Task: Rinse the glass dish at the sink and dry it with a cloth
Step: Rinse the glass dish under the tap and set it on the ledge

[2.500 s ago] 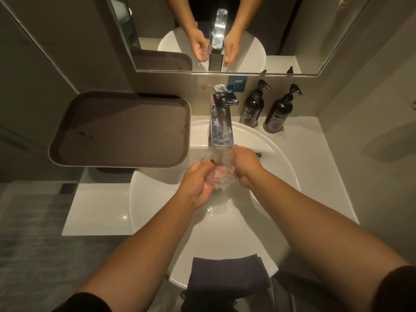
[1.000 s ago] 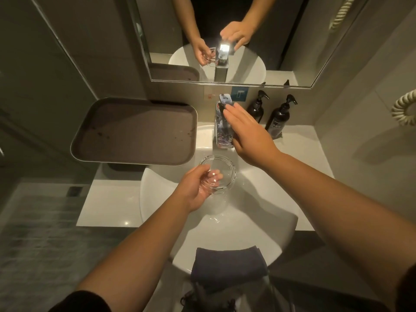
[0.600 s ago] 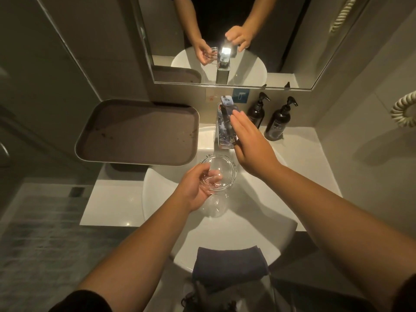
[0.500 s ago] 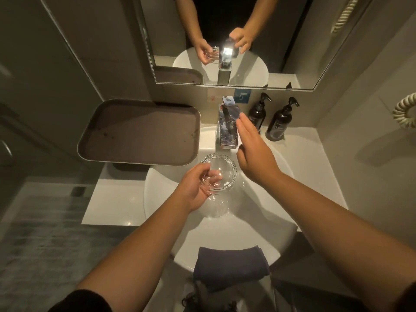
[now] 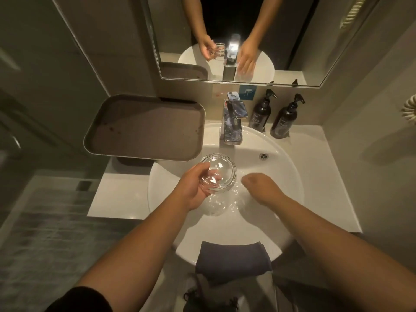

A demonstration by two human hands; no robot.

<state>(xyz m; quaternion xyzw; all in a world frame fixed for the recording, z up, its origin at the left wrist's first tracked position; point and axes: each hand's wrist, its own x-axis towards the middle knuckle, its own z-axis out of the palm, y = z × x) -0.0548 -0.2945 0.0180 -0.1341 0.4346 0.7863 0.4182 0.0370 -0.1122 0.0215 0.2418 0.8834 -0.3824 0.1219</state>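
My left hand (image 5: pixel 191 190) is shut on a small round clear glass dish (image 5: pixel 221 171), gripping its near rim and holding it over the white sink (image 5: pixel 290 174), just below the chrome faucet (image 5: pixel 233 122). No water stream shows from the spout. My right hand (image 5: pixel 261 188) hangs over the basin to the right of the dish, apart from it, fingers pointing down and holding nothing. It is slightly blurred. A folded dark blue cloth (image 5: pixel 231 260) is draped over the sink's near rim.
A brown tray (image 5: pixel 144 127) sits on a stand left of the faucet. Two dark pump bottles (image 5: pixel 261 113) (image 5: pixel 284 119) stand behind the sink at the right. A mirror (image 5: pixel 225 37) hangs above. A coiled cord (image 5: pixel 409 111) is on the right wall.
Both hands first held the dish under running water. My right hand then went to the faucet handle and has now dropped into the basin beside the dish. The water has stopped.
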